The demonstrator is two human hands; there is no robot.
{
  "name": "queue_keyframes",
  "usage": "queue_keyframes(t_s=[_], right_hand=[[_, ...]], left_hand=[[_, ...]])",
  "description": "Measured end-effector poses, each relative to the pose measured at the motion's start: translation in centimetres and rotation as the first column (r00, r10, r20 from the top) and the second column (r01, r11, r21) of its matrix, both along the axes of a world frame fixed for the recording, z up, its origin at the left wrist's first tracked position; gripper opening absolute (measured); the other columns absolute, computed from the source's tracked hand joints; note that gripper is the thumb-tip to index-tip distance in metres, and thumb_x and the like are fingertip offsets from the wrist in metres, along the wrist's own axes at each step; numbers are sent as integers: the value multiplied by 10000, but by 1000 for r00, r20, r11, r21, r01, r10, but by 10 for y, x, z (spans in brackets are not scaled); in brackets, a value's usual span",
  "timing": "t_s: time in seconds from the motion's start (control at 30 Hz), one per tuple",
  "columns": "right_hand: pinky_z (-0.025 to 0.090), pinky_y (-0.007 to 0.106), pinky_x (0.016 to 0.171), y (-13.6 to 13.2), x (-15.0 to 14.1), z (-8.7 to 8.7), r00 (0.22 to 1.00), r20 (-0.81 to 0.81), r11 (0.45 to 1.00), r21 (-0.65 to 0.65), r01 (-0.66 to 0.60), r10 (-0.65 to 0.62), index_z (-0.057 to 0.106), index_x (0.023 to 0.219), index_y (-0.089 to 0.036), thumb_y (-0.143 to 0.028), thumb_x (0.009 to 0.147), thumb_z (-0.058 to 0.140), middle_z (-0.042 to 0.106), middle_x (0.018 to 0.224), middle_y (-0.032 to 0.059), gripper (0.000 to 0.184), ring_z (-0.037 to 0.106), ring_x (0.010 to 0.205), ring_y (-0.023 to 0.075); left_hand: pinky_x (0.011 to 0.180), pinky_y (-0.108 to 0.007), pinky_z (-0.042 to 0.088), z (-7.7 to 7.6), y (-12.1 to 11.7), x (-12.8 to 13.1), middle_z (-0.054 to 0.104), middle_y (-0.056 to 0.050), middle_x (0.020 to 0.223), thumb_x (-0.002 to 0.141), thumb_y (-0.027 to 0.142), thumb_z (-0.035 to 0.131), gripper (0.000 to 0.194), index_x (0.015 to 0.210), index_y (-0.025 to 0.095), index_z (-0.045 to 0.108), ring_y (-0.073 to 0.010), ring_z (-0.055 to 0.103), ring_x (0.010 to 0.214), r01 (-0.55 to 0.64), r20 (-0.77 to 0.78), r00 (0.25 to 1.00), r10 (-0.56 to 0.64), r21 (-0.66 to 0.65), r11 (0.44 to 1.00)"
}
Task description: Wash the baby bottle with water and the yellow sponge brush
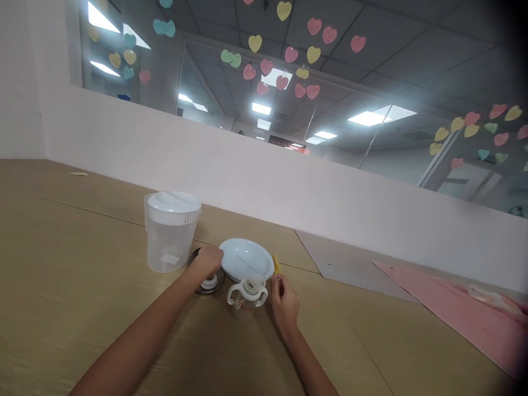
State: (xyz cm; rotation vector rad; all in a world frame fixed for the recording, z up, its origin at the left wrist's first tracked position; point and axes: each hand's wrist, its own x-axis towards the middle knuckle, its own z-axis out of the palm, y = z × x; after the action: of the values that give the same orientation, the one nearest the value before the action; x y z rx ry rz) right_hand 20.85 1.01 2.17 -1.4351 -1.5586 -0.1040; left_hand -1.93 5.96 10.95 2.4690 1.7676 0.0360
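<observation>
Your cup (pixel 246 302) stands upright, the white piece (pixel 209 283) apart in the left dish (pixel 221 282); whether left hand (pixel 210 259) or right hand (pixel 286 302) grips anything, I can't tell.

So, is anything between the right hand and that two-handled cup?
Nothing visible is: the cup stands just left of the right hand. The white bowl lies behind the cup, not between them.
</observation>
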Motion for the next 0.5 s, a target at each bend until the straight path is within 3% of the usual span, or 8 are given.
queue_keyframes(t_s=[0.13,0.23,0.3,0.4,0.5], right_hand=[[431,235,588,-2,0,3,999,-51,998,62,-3,6,646,910,-145,-451,899,366,685,776,64,415,604,638,157],[449,240,611,-6,-3,6,994,-103,987,160,-14,31,633,914,-145,-401,907,393,676,787,63,351,598,648,149],[460,256,644,-10,-5,9,995,-79,957,288,-29,54,621,896,-154,-334,909,414,661,787,60,275,592,681,151],[471,316,737,-16,-8,15,994,70,862,496,-108,84,599,930,-168,-225,888,448,640,845,69,167,593,803,174],[473,406,812,-22,-10,21,974,204,791,577,-204,103,536,1128,-158,-226,865,478,617,991,115,279,580,954,227]], left_hand=[[712,-363,514,26,-13,-7,694,-206,894,639,70,654,201,832,101,702,-311,657,874,-34,-31,999,36,68,997],[743,-364,490,49,-28,-9,682,-189,934,731,32,504,248,879,100,691,-295,637,928,-5,-14,1000,7,163,987],[747,-343,474,61,-42,-8,672,-147,954,757,29,451,297,916,131,679,-265,623,935,63,43,996,-78,276,959],[739,-305,454,71,-62,1,654,-87,959,802,93,437,267,912,174,666,-219,607,911,201,126,957,-263,369,908],[741,-287,442,71,-79,14,648,-53,979,842,164,425,246,949,195,644,-195,598,906,352,185,881,-435,358,865]])
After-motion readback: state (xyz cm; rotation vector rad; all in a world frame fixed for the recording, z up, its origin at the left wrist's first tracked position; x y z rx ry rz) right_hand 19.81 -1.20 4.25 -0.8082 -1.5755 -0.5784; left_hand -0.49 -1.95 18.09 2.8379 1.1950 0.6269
